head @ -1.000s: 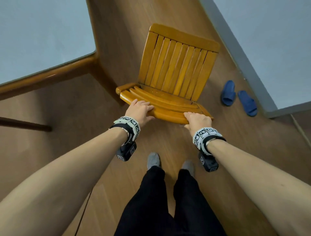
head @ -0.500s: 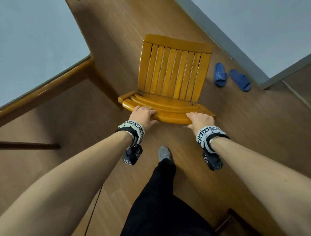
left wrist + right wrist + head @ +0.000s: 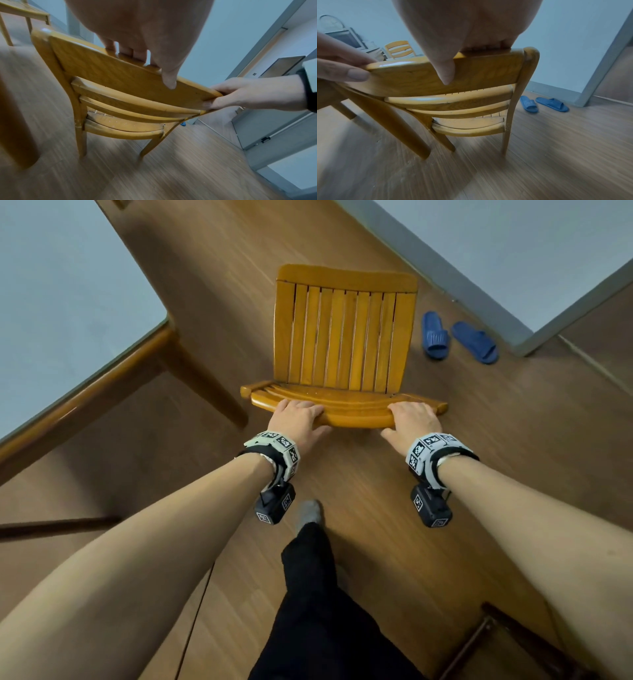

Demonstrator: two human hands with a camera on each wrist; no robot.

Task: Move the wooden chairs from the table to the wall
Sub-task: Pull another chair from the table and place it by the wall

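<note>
A honey-coloured wooden chair [image 3: 342, 337] with a slatted seat stands in front of me on the wood floor, its back towards me. My left hand [image 3: 297, 416] grips the left part of the top rail of the chair [image 3: 120, 75], fingers over the top and thumb on the near face. My right hand [image 3: 412, 417] grips the right part of the same rail on the chair [image 3: 471, 75] in the same way. The table [image 3: 102, 378], with a pale top and wooden rim, lies to the left. The pale wall [image 3: 513, 241] runs along the upper right, beyond the chair.
Two blue slippers [image 3: 457, 340] lie on the floor by the wall, right of the chair. A table leg [image 3: 205, 385] stands close to the chair's left side. Another wooden chair [image 3: 400, 49] stands far back. A dark wooden frame [image 3: 513, 642] is at lower right. My feet are just behind the chair.
The chair has swung round with both hands still on its top rail, so its seat now points squarely away from me. The table corner has dropped back to the left.
</note>
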